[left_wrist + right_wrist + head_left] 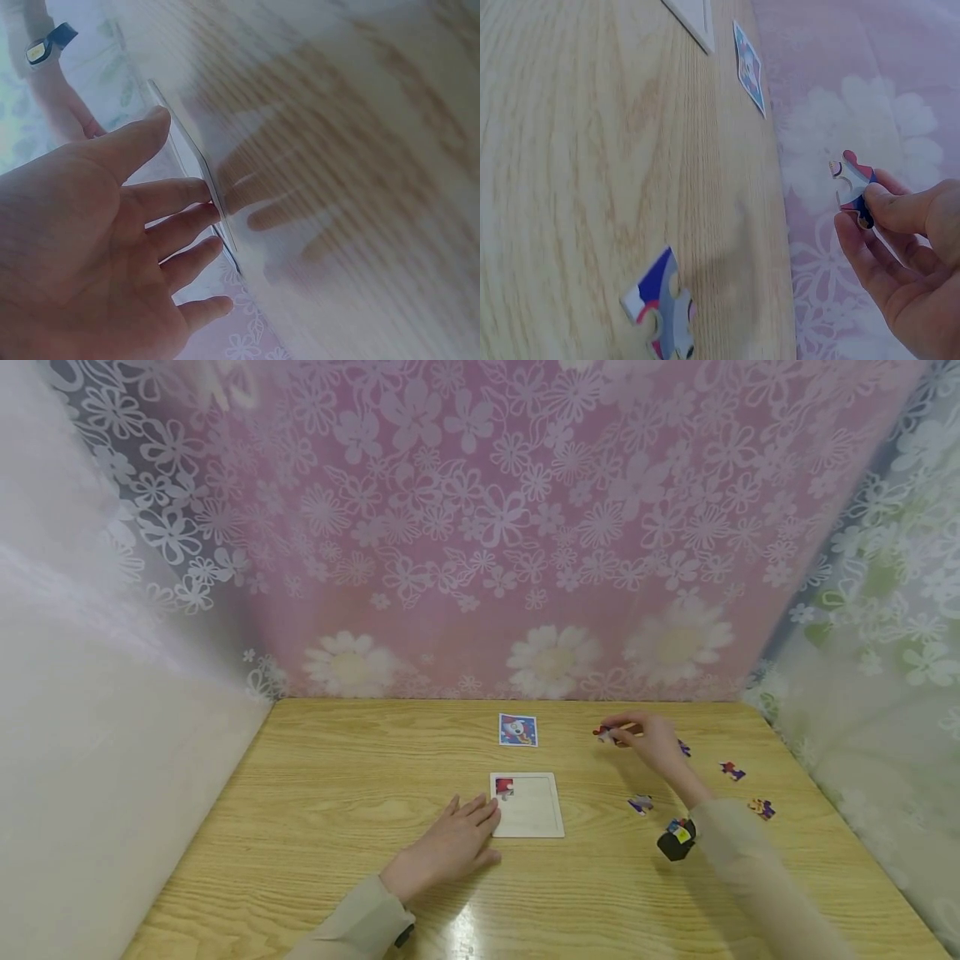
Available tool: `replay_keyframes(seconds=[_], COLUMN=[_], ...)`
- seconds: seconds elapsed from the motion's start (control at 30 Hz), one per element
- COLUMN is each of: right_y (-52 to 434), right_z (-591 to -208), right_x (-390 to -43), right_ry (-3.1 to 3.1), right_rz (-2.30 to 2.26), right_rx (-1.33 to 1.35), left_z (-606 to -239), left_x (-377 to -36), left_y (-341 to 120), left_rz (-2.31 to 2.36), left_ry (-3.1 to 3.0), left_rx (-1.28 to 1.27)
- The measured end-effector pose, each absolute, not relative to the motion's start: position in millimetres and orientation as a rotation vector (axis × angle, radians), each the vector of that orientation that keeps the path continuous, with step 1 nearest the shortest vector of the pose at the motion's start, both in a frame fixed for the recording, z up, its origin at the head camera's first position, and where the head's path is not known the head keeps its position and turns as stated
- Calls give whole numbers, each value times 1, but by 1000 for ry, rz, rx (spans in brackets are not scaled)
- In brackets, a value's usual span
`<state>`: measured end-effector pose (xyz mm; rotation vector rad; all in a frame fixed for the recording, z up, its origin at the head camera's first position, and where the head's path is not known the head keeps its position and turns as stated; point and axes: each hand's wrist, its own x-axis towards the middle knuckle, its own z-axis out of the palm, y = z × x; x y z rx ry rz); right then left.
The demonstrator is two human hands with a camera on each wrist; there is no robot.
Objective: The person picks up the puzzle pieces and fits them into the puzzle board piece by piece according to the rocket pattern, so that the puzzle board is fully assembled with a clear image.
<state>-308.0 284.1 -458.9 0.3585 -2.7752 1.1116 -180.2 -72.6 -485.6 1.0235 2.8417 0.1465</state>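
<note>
A jigsaw piece (855,186) in red, white and dark blue is pinched between thumb and fingers of my right hand (647,745), raised above the right side of the table. My left hand (453,842) lies with spread fingers at the left edge of a white square puzzle tray (536,810); its fingertips touch the rim. In the tray's upper left corner sits a red puzzle piece (504,787). Below the right hand, a white, grey and blue piece (664,307) lies loose on the wood.
Behind the tray lies a small picture card (518,730) with a cartoon face. Further loose pieces lie to the right, among them a red and purple one (732,770) and a yellow and purple one (762,808). A flowered curtain (480,527) borders the wooden table (360,793).
</note>
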Motion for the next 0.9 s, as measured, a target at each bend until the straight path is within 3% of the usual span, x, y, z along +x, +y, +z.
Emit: replay_keyframes(seconds=[0.9], right_y=[217], right_z=[-474], right_x=[-292], right_ry=[-2766], right_rz=[1181], right_rx=[613], left_z=[-492], left_x=[-181], left_y=[-75], left_rz=[155], left_ry=[2843], left_rx=[1036])
